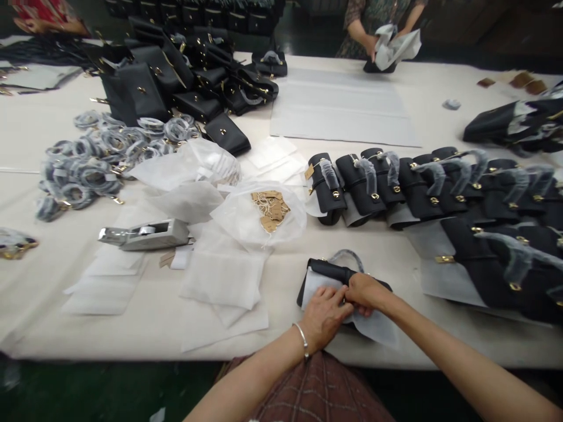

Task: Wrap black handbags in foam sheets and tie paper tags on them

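Note:
A small black handbag (332, 269) lies at the table's front edge, its wrapped handle (347, 253) arched away from me. White tissue paper (317, 282) covers part of its front, and another translucent sheet (379, 329) sticks out on the right. My left hand (324, 316), with a bangle at the wrist, rests on the bag and tissue with fingers stretched out. Beside it, my right hand (365, 292) is closed at the middle of the bag's front. Whatever its fingertips grip is hidden behind the fingers.
Rows of black handbags (444, 187) stand to the right. Leftward lie white sheets (224, 275), brown tags (269, 210) on a plastic bag, a tape dispenser (152, 235) and coiled straps (83, 170). More bags (141, 88) are heaped behind. Across the table, a person's hands (372, 47) hold white paper.

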A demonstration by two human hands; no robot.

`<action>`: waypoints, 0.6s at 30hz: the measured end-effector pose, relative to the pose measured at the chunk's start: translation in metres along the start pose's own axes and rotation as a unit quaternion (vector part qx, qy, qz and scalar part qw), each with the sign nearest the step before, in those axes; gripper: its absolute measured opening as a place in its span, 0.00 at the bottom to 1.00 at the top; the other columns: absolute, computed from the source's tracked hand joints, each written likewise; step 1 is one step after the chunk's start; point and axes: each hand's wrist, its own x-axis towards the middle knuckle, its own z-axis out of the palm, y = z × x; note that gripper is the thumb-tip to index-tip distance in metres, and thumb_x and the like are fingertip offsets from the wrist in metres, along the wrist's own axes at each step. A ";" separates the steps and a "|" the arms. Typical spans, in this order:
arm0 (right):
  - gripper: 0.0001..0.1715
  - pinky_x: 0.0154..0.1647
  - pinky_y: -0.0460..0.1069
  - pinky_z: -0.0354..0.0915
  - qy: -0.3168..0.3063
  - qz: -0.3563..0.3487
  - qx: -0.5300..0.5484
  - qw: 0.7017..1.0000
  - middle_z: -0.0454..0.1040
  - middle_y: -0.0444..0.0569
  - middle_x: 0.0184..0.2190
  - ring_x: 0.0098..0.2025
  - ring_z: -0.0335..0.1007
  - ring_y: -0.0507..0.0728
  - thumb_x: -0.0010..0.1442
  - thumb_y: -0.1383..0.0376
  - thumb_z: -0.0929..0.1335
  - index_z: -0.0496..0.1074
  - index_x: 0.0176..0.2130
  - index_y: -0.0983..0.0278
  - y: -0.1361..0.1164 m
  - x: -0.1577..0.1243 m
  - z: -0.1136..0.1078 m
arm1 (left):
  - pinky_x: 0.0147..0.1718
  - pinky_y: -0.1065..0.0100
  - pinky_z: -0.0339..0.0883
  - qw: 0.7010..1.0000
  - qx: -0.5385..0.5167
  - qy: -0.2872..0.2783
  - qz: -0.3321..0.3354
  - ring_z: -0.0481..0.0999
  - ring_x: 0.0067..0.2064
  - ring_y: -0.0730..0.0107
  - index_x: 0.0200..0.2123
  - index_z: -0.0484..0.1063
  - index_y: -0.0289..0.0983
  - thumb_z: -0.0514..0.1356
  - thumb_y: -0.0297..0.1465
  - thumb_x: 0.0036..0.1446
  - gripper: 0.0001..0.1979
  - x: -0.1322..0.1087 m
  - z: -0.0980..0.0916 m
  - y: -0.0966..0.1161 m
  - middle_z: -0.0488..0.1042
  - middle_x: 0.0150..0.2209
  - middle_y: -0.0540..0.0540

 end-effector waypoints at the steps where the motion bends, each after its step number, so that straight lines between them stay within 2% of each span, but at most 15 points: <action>1: 0.18 0.23 0.49 0.68 0.008 -0.008 -0.015 1.000 0.74 0.53 0.17 0.18 0.73 0.57 0.57 0.66 0.64 0.71 0.18 0.65 -0.001 -0.001 0.000 | 0.46 0.59 0.62 1.000 -0.002 0.002 -0.002 0.69 0.49 0.62 0.45 0.71 0.42 0.53 0.32 0.67 0.08 0.000 -0.001 0.000 0.64 0.62 0.43; 3: 0.14 0.26 0.49 0.68 0.042 -0.038 -0.049 0.997 0.75 0.52 0.18 0.22 0.74 0.58 0.57 0.67 0.64 0.73 0.22 0.64 0.000 -0.003 0.000 | 0.47 0.59 0.62 1.000 -0.005 0.006 -0.005 0.68 0.51 0.61 0.44 0.72 0.42 0.53 0.32 0.67 0.08 -0.001 -0.003 0.001 0.64 0.62 0.43; 7: 0.09 0.39 0.51 0.66 0.121 -0.133 -0.120 0.976 0.79 0.56 0.31 0.38 0.77 0.62 0.54 0.70 0.65 0.75 0.28 0.64 0.007 -0.010 -0.001 | 0.50 0.59 0.60 1.000 -0.005 0.017 -0.009 0.67 0.51 0.62 0.45 0.71 0.41 0.53 0.31 0.67 0.08 -0.001 -0.005 0.002 0.64 0.61 0.43; 10: 0.09 0.42 0.51 0.63 0.114 -0.225 -0.165 0.954 0.80 0.54 0.35 0.42 0.75 0.63 0.53 0.71 0.66 0.76 0.32 0.63 0.016 -0.011 -0.003 | 0.49 0.59 0.61 1.000 -0.002 0.018 -0.009 0.68 0.49 0.63 0.47 0.70 0.41 0.54 0.32 0.67 0.09 0.000 -0.005 0.002 0.70 0.52 0.44; 12: 0.12 0.40 0.50 0.63 0.102 -0.304 -0.205 0.925 0.79 0.52 0.37 0.41 0.75 0.61 0.56 0.72 0.64 0.76 0.36 0.61 0.022 -0.009 -0.005 | 0.48 0.59 0.62 1.000 0.004 0.012 -0.002 0.69 0.48 0.63 0.48 0.70 0.41 0.54 0.32 0.67 0.09 0.000 -0.006 0.001 0.71 0.47 0.44; 14: 0.14 0.38 0.49 0.62 0.100 -0.346 -0.232 0.904 0.79 0.52 0.37 0.39 0.75 0.60 0.57 0.72 0.63 0.76 0.38 0.61 0.026 -0.009 -0.007 | 0.48 0.59 0.63 1.000 0.010 0.005 0.019 0.70 0.48 0.62 0.50 0.69 0.39 0.54 0.33 0.67 0.11 -0.001 -0.011 -0.003 0.71 0.49 0.43; 16: 0.11 0.37 0.48 0.62 0.098 -0.331 -0.208 0.915 0.79 0.50 0.34 0.37 0.75 0.59 0.56 0.72 0.64 0.75 0.35 0.61 0.027 -0.012 -0.013 | 0.49 0.60 0.63 0.998 -0.001 -0.003 0.061 0.70 0.51 0.61 0.55 0.66 0.37 0.56 0.37 0.66 0.17 -0.005 -0.020 -0.009 0.68 0.56 0.39; 18: 0.07 0.36 0.47 0.62 0.099 -0.304 -0.130 0.939 0.78 0.46 0.29 0.33 0.74 0.57 0.55 0.69 0.66 0.75 0.30 0.61 0.030 -0.017 -0.022 | 0.56 0.58 0.61 0.996 -0.022 -0.002 0.090 0.66 0.58 0.59 0.59 0.63 0.36 0.56 0.44 0.64 0.25 -0.014 -0.030 -0.018 0.63 0.63 0.37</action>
